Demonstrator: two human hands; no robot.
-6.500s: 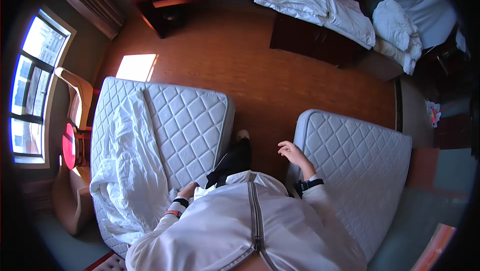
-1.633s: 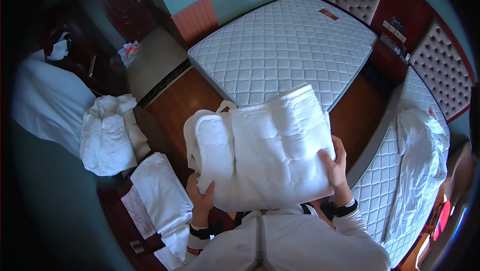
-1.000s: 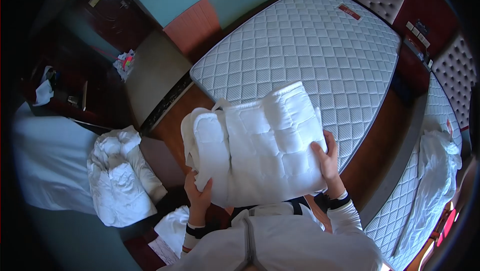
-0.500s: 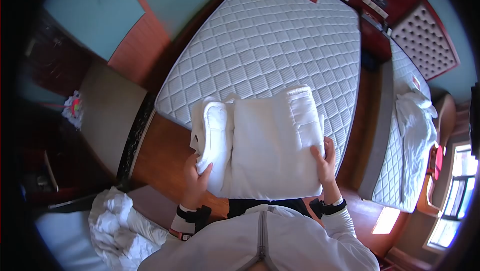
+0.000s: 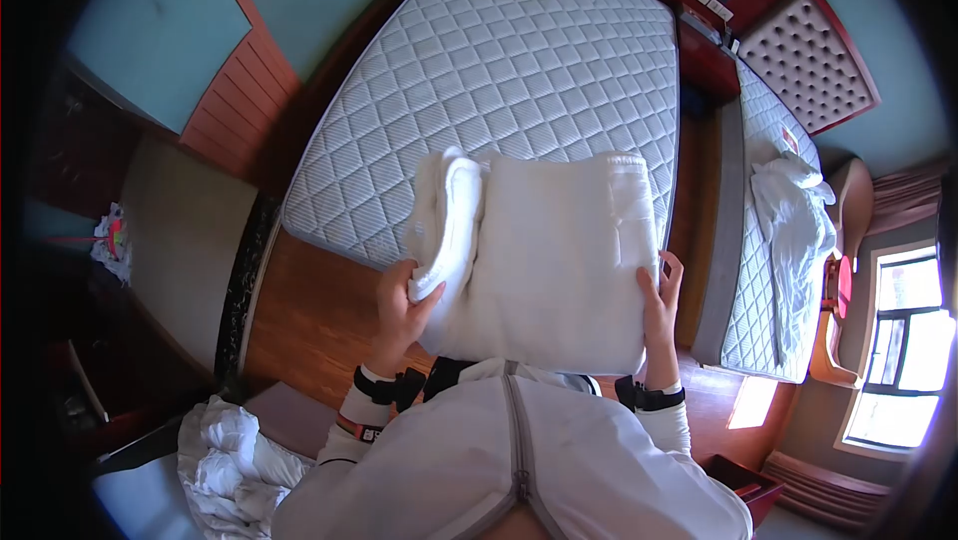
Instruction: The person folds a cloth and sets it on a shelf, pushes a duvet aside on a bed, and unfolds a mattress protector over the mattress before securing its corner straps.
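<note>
A thick white mattress pad (image 5: 549,261), folded into a bundle, is held up in front of my body at the foot of the bare quilted mattress (image 5: 499,71). My left hand (image 5: 401,310) grips its folded left edge, with the thumb on top and the fingers underneath. On the opposite side, my right hand (image 5: 661,312) clasps the right edge, its thumb lying on the near face. The bundle's left part is a rolled, stitched fold. Its underside is hidden from me.
A second bed (image 5: 763,280) with crumpled white bedding (image 5: 791,206) stands to the right, near a bright window (image 5: 903,350). At lower left lies a heap of white bedding (image 5: 230,460). Wooden floor (image 5: 309,315) runs along the mattress's foot.
My view has turned a little to the right, so the beds sit further left. Both hands keep hold of the folded mattress pad, which appears slightly higher in view.
</note>
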